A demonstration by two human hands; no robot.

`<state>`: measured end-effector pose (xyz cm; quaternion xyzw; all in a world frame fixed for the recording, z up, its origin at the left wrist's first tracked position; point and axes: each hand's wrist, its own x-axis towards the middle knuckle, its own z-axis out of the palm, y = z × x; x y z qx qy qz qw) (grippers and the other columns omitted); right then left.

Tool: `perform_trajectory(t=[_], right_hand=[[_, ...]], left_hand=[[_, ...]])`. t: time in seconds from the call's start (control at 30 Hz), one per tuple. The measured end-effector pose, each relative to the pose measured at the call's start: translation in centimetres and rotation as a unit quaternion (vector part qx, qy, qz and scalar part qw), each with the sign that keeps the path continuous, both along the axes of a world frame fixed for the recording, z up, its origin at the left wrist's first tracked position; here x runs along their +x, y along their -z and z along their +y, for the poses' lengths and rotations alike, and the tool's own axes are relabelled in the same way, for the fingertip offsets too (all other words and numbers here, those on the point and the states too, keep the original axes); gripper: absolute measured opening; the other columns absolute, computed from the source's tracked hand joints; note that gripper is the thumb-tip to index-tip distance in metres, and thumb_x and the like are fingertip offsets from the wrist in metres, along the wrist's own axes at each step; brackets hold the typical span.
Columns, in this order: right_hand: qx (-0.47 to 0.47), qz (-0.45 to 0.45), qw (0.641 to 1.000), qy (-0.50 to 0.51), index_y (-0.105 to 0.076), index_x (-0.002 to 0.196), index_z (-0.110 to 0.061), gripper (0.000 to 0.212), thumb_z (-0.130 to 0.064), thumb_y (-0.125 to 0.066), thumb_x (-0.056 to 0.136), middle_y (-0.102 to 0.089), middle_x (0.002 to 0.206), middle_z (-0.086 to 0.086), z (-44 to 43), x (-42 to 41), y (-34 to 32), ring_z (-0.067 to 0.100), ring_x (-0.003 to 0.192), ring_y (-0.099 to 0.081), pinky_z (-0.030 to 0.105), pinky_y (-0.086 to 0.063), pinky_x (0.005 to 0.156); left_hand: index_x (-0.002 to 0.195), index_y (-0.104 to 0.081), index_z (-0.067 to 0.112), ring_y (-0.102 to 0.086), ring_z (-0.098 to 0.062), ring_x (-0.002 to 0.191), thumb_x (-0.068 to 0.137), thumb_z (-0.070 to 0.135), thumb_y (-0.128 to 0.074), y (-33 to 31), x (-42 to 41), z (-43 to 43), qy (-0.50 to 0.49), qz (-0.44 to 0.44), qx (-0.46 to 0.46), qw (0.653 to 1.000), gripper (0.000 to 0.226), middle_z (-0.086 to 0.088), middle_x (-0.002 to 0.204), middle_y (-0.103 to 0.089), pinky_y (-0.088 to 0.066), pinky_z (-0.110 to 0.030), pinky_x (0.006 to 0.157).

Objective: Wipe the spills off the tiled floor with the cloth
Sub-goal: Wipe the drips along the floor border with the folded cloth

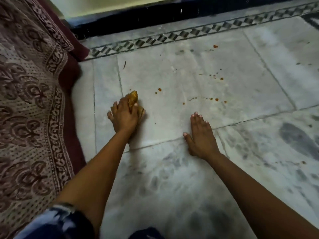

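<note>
Gripping the bunched yellow-brown cloth (133,99), the left hand (123,116) pressed it onto the tiled floor (172,169) beside a tile joint, fingers curled round it. Orange spills (159,89) dotted the floor just right of the cloth and further up-right. Right hand (201,135) lay flat on the floor, fingers straight, close together, holding nothing. Patterned maroon fabric (29,100) ran along the left; checkered border strip (172,36) and dark skirting (138,18) at top.

Floor (198,80): grey-veined stone tiles, probably marble, dull sheen. Cloth (133,98): soft mustard fabric, crumpled. Bedspread (25,100): woven patterned textile, matt.
</note>
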<state>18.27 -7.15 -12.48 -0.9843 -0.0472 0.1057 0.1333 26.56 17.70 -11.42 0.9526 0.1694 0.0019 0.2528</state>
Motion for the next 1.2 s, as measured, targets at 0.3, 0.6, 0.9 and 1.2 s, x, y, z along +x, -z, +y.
perform_trajectory(t=[0.3,0.6,0.9,1.2], right_hand=[[-0.021,0.047,0.998,0.031,0.015,0.144,-0.014,0.097,-0.077,0.019,0.071,0.024,0.148,-0.001,-1.0,0.3,2.6,0.012,0.141,0.018,0.026,0.019,0.110],[-0.011,0.072,0.997,0.030,0.015,0.144,-0.015,0.093,-0.076,0.017,0.074,0.023,0.150,-0.001,-1.2,0.7,2.6,0.011,0.139,0.021,0.024,0.023,0.108],[-0.017,0.083,0.996,0.029,0.016,0.142,-0.016,0.093,-0.077,0.018,0.073,0.024,0.149,-0.001,-1.1,0.6,2.3,0.011,0.138,0.022,0.023,0.025,0.106],[-0.030,0.046,0.998,0.029,0.011,0.146,-0.014,0.090,-0.074,0.007,0.078,0.024,0.149,-0.003,-1.1,0.6,2.6,0.009,0.138,0.019,0.023,0.020,0.109]], left_hand=[[0.149,-0.009,0.034,-0.004,-0.022,0.146,0.090,0.061,-0.016,2.5,-6.2,-5.6,0.329,0.040,0.132,0.934,0.065,0.002,0.159,-0.006,0.014,-0.045,0.112],[0.150,-0.004,0.026,0.006,-0.024,0.146,0.088,0.062,-0.011,2.9,1.4,-5.1,0.156,0.079,0.141,0.974,0.072,-0.005,0.159,-0.001,0.005,-0.048,0.116],[0.150,-0.007,0.021,0.000,-0.023,0.146,0.087,0.057,-0.010,2.8,-0.7,0.9,0.161,0.085,0.147,0.972,0.072,-0.009,0.159,-0.005,0.004,-0.041,0.117],[0.149,-0.006,0.013,-0.002,-0.021,0.146,0.090,0.053,-0.013,2.3,-7.8,-2.0,0.242,0.070,0.117,0.961,0.072,-0.012,0.158,-0.008,0.008,-0.036,0.116]])
